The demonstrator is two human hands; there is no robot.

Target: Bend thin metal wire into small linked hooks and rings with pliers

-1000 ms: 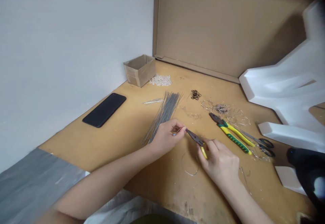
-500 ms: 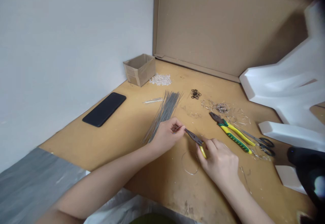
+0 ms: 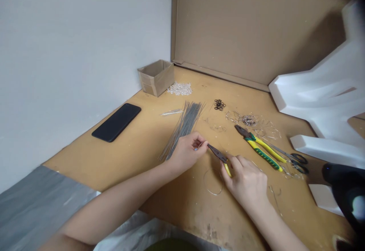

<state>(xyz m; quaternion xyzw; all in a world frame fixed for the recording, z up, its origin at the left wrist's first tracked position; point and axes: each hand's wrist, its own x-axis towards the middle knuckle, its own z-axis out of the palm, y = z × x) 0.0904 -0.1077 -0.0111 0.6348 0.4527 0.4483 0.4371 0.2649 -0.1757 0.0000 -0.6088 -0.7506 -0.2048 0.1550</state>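
My left hand (image 3: 188, 149) is closed in a pinch on a thin wire (image 3: 200, 145), whose far part is hidden by the fingers. My right hand (image 3: 245, 179) wraps round the yellow handle of needle-nose pliers (image 3: 217, 152). The pliers' dark tips meet the wire at my left fingertips; whether the jaws grip it is too small to tell. Under and behind my left hand lies a bundle of straight grey wires (image 3: 188, 120). A bent loop of wire (image 3: 214, 194) rests on the table between my forearms.
A phone (image 3: 116, 122) lies left. Behind stand a small cardboard box (image 3: 156, 78) and a pile of clear beads (image 3: 180, 88). Black rings (image 3: 219, 104), tangled wire pieces (image 3: 249, 120), larger pliers (image 3: 259, 148) and scissors (image 3: 298, 161) lie right, near white foam (image 3: 308, 95).
Almost nothing differs. Both hands and the pliers hold the same place, and the whole view has shifted very slightly.
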